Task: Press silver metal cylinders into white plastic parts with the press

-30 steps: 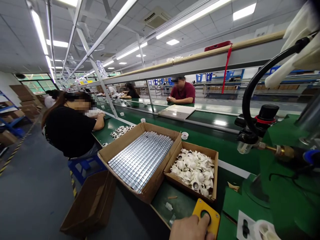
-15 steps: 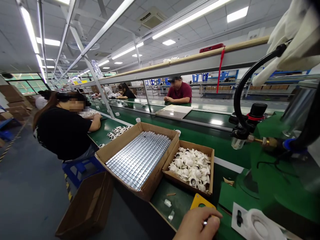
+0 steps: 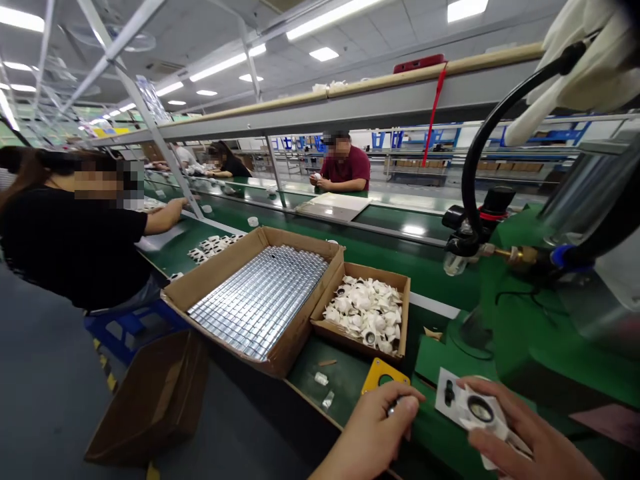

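My left hand [image 3: 375, 427] is closed at the bench's front edge, with a bit of shiny metal showing between thumb and curled fingers. Just beyond it lies a yellow plate [image 3: 373, 377] with a round hole, partly covered by the hand. My right hand [image 3: 535, 427] grips a white finned plastic part [image 3: 493, 408] with a black-ringed round opening facing up. That part is over a pale flat plate [image 3: 443, 398] with a dark slot. Whether the two touch is unclear.
Ahead are a carton [image 3: 300, 347] of shiny metal cylinders and a smaller box [image 3: 406, 313] of white finned parts. A green machine [image 3: 565, 320] with a black hose [image 3: 470, 153] stands right. A co-worker [image 3: 70, 240] sits left; another [image 3: 345, 163] is across the bench.
My right hand has come into view, holding the white finned part where a white round shape was before. My left hand stays closed near the yellow plate. The view has turned slightly.
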The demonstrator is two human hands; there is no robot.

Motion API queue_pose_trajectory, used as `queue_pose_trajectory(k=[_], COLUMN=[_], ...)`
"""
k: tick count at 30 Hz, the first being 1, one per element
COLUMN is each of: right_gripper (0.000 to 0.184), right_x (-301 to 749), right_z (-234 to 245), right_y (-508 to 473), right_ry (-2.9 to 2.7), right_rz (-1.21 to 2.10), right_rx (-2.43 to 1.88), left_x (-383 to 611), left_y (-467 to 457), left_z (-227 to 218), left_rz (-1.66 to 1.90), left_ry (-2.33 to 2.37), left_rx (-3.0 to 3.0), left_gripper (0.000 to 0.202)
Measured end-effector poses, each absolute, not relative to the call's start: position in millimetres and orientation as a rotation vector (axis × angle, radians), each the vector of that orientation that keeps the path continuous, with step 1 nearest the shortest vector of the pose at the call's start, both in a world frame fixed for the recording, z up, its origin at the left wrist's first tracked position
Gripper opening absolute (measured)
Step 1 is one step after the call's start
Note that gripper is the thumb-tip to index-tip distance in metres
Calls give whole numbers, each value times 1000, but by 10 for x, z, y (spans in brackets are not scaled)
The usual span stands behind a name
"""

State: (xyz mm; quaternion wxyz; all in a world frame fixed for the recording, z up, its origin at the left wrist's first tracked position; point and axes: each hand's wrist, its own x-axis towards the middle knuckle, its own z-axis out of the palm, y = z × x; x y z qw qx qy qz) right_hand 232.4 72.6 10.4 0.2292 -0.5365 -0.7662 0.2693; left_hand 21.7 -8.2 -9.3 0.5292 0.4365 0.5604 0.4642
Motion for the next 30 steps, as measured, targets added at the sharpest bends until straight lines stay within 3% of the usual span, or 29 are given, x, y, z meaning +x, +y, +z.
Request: queue_pose_trajectory(k=[6,9,18,22,30], right_gripper=[57,63,46,32,15], right_x=[1653,1225,726,1050,2080], right_z=[505,647,671,721,621], right_y=[678,921,1439,1118,342], right_ry=[-1735,-1583,-1626,-1835,-2079], right_rz=[1574,1744,1461,1406,911], right_rx=[-1326,-1114,-993,-949,-1016], left_x=[234,241,172,161,361], left_y=[-93,-96,-166,-135,120], left_z=[-121,-126,-206,-226,63], left_rz=[1139,1144,1192,1186,1246], left_ry=[1240,1216,1170,1123,946], left_rx=[1030,997,888,836,777], left_gripper=[37,38,44,37,21])
